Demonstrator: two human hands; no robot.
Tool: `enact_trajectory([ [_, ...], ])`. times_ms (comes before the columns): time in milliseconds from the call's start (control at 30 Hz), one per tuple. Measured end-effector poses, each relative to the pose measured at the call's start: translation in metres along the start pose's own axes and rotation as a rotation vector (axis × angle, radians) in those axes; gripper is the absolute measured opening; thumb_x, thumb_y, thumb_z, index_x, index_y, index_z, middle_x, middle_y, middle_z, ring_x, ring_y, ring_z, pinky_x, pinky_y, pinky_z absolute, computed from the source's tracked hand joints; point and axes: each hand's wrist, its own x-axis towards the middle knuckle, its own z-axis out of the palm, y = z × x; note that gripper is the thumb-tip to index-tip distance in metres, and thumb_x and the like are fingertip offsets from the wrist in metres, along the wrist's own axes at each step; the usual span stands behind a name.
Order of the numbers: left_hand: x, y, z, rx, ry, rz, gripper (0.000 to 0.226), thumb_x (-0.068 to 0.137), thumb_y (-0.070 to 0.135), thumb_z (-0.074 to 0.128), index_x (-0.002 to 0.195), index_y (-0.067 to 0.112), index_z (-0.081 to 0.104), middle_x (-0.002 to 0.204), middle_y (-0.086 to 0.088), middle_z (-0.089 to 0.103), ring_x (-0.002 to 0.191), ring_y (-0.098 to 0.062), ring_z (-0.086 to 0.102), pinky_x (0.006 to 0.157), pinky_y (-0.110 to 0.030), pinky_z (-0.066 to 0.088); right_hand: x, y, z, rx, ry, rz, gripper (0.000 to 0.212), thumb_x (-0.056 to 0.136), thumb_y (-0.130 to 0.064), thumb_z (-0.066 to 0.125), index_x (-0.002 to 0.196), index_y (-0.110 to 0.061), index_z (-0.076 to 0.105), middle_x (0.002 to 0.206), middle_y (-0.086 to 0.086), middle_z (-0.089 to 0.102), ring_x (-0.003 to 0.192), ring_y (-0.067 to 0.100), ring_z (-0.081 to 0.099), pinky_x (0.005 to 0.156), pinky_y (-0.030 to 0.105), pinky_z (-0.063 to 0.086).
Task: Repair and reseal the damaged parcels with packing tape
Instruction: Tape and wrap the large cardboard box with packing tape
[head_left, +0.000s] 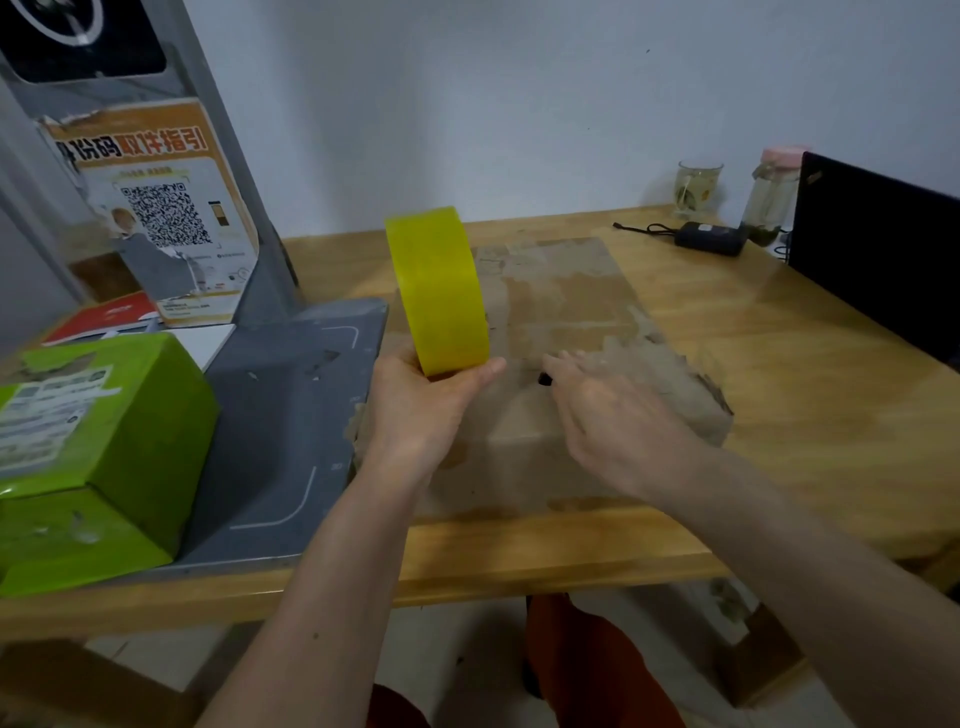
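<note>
A wooden table (779, 374) stands against a pale wall (519, 104). At its left edge sits a grey scanning stand (280, 415) whose upright post carries a torn orange-and-white poster (156, 218) printed with a QR code. A red-and-white booklet (109, 317) lies at the foot of the post. At the table's far right corner, a glass of tea (698, 187) and a pink-capped bottle (769, 197) stand near the wall, with a black power adapter (709, 239) and its cable in front of them. A black laptop lid (878, 260) rises at the right edge.
</note>
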Motion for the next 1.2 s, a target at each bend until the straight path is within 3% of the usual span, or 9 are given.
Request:
enact_trajectory([
  [100,-0.002,0.003,0.000,0.027,-0.014,-0.013,0.015,0.071,0.026,0.086,0.073,0.030,0.072,0.071,0.020,0.071,0.072,0.003,0.066,0.077,-0.033,0.055,-0.008,-0.011,-0.006,0.029,-0.106,-0.006,0.052,0.105,-0.030,0.024,0.153,-0.015,0.011,0.158,0.011,0.019,0.147,0.022,0.014,0.118,0.032,0.012],
  [233,-0.004,0.008,-0.001,0.031,-0.019,-0.020,0.015,0.071,0.024,0.086,0.073,0.028,0.072,0.069,0.015,0.071,0.071,-0.002,0.067,0.075,-0.034,0.057,-0.017,-0.020,-0.002,-0.046,-0.102,-0.061,0.065,0.098,-0.053,0.015,0.153,-0.019,0.009,0.159,0.006,0.016,0.147,0.018,0.012,0.118,0.031,0.010],
  [433,-0.008,0.017,-0.004,-0.050,-0.134,-0.003,0.025,0.072,0.014,0.084,0.090,0.030,0.074,0.083,0.019,0.074,0.082,0.001,0.070,0.071,-0.018,0.055,-0.012,-0.019,-0.014,0.685,0.072,0.029,0.059,0.099,-0.039,0.042,0.152,-0.025,0.019,0.155,-0.005,0.029,0.140,0.011,0.030,0.114,0.037,0.032],
  [500,-0.011,0.023,-0.005,-0.097,-0.170,-0.015,0.027,0.071,0.011,0.083,0.094,0.024,0.075,0.091,0.011,0.076,0.090,-0.005,0.071,0.078,-0.023,0.056,-0.005,-0.025,-0.017,0.882,0.134,0.077,0.060,0.098,-0.033,0.048,0.151,-0.023,0.022,0.151,-0.004,0.036,0.136,0.010,0.037,0.112,0.037,0.036],
  [567,-0.017,0.029,-0.003,-0.139,-0.223,-0.030,0.028,0.071,0.005,0.083,0.093,0.021,0.075,0.088,0.004,0.077,0.084,-0.010,0.072,0.073,-0.027,0.057,0.005,-0.028,-0.023,1.093,0.167,0.149,0.056,0.095,-0.029,0.056,0.145,-0.018,0.035,0.138,-0.002,0.052,0.125,0.012,0.051,0.103,0.037,0.045],
  [700,-0.031,0.034,-0.002,-0.147,-0.345,-0.054,0.037,0.068,-0.013,0.078,0.073,0.024,0.076,0.070,0.005,0.074,0.067,-0.008,0.069,0.059,-0.023,0.057,0.022,-0.026,-0.026,1.426,0.189,0.240,0.018,0.087,-0.017,0.066,0.101,-0.006,0.068,0.090,0.008,0.074,0.084,0.024,0.070,0.072,0.038,0.057],
  [800,-0.033,0.036,-0.007,-0.225,-0.364,-0.150,0.056,0.064,-0.012,0.078,0.111,0.017,0.067,0.085,-0.004,0.074,0.082,-0.015,0.072,0.070,-0.024,0.057,0.029,-0.020,-0.026,1.463,0.282,0.246,0.007,0.089,-0.010,0.063,0.083,-0.010,0.067,0.065,-0.002,0.070,0.059,0.012,0.066,0.053,0.027,0.051],
  [933,-0.031,0.041,-0.007,-0.456,-0.289,-0.361,0.078,0.060,-0.012,0.073,0.133,0.010,0.053,0.086,-0.016,0.073,0.077,-0.024,0.074,0.061,-0.025,0.059,0.033,-0.020,-0.029,1.392,0.274,0.212,0.006,0.090,-0.009,0.063,0.093,-0.006,0.068,0.070,0.000,0.070,0.057,0.012,0.065,0.047,0.025,0.049],
  [1200,-0.054,0.049,-0.022,-0.418,-0.479,-0.493,0.070,0.058,0.000,0.074,0.125,0.007,0.055,0.083,-0.015,0.074,0.064,-0.018,0.071,0.053,-0.022,0.057,0.066,0.029,-0.046,1.195,0.534,0.417,0.011,0.090,-0.015,0.064,0.099,-0.020,0.063,0.108,0.004,0.067,0.101,0.025,0.064,0.087,0.051,0.054],
])
